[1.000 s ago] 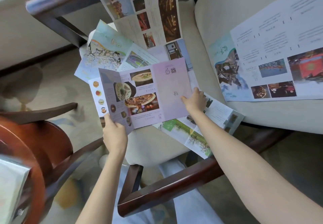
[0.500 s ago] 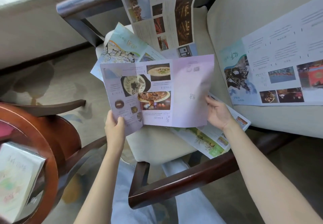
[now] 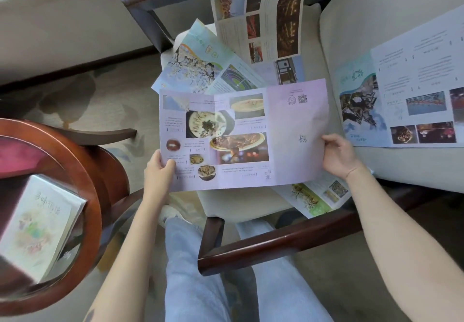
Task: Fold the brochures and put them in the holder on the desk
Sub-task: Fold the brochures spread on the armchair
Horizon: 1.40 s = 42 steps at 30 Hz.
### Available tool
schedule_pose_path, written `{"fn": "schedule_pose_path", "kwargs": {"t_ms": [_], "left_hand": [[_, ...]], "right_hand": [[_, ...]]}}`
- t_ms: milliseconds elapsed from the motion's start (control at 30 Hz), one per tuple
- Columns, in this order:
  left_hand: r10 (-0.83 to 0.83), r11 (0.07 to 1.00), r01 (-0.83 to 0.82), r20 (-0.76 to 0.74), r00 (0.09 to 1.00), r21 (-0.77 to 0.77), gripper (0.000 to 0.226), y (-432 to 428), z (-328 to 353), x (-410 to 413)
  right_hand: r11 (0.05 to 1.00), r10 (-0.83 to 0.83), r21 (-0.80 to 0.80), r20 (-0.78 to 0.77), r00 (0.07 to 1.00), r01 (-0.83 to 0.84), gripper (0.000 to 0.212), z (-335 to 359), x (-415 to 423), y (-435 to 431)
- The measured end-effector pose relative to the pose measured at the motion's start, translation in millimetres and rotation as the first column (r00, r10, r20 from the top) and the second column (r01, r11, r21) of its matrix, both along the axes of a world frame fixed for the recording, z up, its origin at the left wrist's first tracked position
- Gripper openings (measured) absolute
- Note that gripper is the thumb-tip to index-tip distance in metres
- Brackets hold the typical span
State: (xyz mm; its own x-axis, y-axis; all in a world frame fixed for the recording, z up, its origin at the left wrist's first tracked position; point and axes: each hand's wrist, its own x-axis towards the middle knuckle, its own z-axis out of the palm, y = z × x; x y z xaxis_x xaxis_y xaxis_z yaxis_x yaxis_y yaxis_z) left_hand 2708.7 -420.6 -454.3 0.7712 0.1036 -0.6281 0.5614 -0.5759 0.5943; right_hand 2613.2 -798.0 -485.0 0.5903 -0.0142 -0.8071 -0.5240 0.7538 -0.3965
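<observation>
- Presently I log one pink food brochure point(image 3: 288, 140): opened out flat, printed face to the camera, held up over the chair seat point(image 3: 238, 203).
- Left hand point(image 3: 158, 173): clamped on the brochure's lower left corner, thumb on the printed face; the other fingers are hidden behind the sheet.
- Right hand point(image 3: 337, 155): fingers point(image 3: 331, 140) curled round the brochure's right edge, pinching it.
- Blossom brochure point(image 3: 195, 62): lying on the seat, partly under the pink sheet.
- Tall brochure with night photos point(image 3: 263, 12): leaning up the chair back, beyond the blossom one.
- Green brochure point(image 3: 313, 198): on the seat's near right corner, its far end covered by the pink sheet.
- Large blue-and-white brochure point(image 3: 414, 88): spread open on the cushion point(image 3: 351, 20) to the right, apart from the rest.
- Clear holder point(image 3: 75, 211): on the round wooden bench point(image 3: 85, 171) at the left, well apart from the hands, with a pale folded brochure point(image 3: 37, 226) standing in it.
- Dark wooden armrest point(image 3: 276, 243): between my view and the seat, above the person's jeans point(image 3: 190, 271).
</observation>
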Motion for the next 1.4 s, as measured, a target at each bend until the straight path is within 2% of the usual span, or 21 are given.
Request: {"fn": "schedule_pose_path", "kwargs": {"t_ms": [167,333,467,533,600,700,767,833,867,933,967,1033,1067,1167,1233,1300,1333,1400], "left_hand": [[-0.012,1.000,0.012,-0.014,1.000,-0.023,0.015,0,3,2],[-0.017,0.989,0.015,-0.010,1.000,-0.145,0.016,-22,8,-9],[-0.037,0.977,0.034,-0.011,0.999,-0.210,0.018,-35,12,-19],[-0.039,0.979,0.036,-0.011,0.999,-0.199,0.017,-41,16,-22],[-0.036,0.970,0.031,-0.019,0.999,-0.240,0.027,-46,21,-24],[-0.097,0.941,0.066,-0.079,0.992,-0.333,0.044,-53,28,-27],[-0.158,0.944,0.127,-0.080,0.984,-0.304,0.033,-54,34,-29],[-0.226,0.937,0.201,-0.057,0.973,-0.285,0.006,-54,42,-31],[-0.268,0.927,0.251,-0.025,0.963,-0.278,0.013,-53,45,-33],[-0.349,0.904,0.347,0.038,0.936,-0.248,0.030,-49,47,-35],[-0.353,0.896,0.355,0.057,0.934,-0.268,0.034,-47,49,-36],[-0.341,0.878,0.344,0.069,0.937,-0.334,0.041,-44,52,-40],[-0.348,0.875,0.347,0.062,0.936,-0.336,0.043,-42,53,-41],[-0.377,0.901,0.390,0.105,0.920,-0.190,0.042,-39,51,-52],[-0.381,0.920,0.391,0.253,0.889,0.009,0.036,-39,51,-59],[-0.330,0.944,0.292,0.375,0.866,0.157,0.030,-38,51,-65],[-0.291,0.953,0.229,0.403,0.868,0.197,0.029,-37,51,-68],[-0.242,0.963,0.156,0.444,0.863,0.222,0.025,-35,51,-72]], "right_hand": [[0.975,0.033,0.216,0.119,0.992,-0.059,0.039,22,1,6],[0.943,0.110,0.297,0.144,0.983,-0.149,0.039,21,10,54],[0.947,0.192,0.242,0.100,0.976,-0.211,0.035,11,16,96],[0.955,0.269,0.124,0.014,0.963,-0.268,0.034,6,17,116],[0.931,0.359,-0.042,-0.083,0.930,-0.363,0.033,2,17,134],[0.901,0.366,-0.181,-0.176,0.914,-0.395,0.024,2,18,160],[0.877,0.356,-0.270,-0.193,0.914,-0.398,0.022,7,21,174],[0.821,0.374,-0.381,-0.206,0.904,-0.426,0.024,11,23,183],[0.804,0.371,-0.416,-0.208,0.905,-0.426,0.030,13,24,185],[0.841,0.337,-0.377,-0.198,0.921,-0.388,0.047,15,25,181],[0.884,0.312,-0.310,-0.166,0.936,-0.349,0.045,16,23,177],[0.953,0.244,-0.174,-0.053,0.968,-0.250,0.023,19,18,168],[0.968,0.211,-0.134,-0.024,0.977,-0.212,0.019,21,15,163],[0.972,0.178,-0.147,-0.053,0.983,-0.184,0.026,28,7,156],[0.955,0.212,-0.187,-0.117,0.970,-0.231,0.031,34,2,153],[0.963,0.146,-0.194,-0.199,0.969,-0.185,0.040,40,-7,146],[0.984,0.061,-0.153,-0.202,0.978,-0.092,0.041,42,-13,141],[0.997,-0.053,0.049,-0.138,0.989,0.060,0.042,53,-22,129]]}}
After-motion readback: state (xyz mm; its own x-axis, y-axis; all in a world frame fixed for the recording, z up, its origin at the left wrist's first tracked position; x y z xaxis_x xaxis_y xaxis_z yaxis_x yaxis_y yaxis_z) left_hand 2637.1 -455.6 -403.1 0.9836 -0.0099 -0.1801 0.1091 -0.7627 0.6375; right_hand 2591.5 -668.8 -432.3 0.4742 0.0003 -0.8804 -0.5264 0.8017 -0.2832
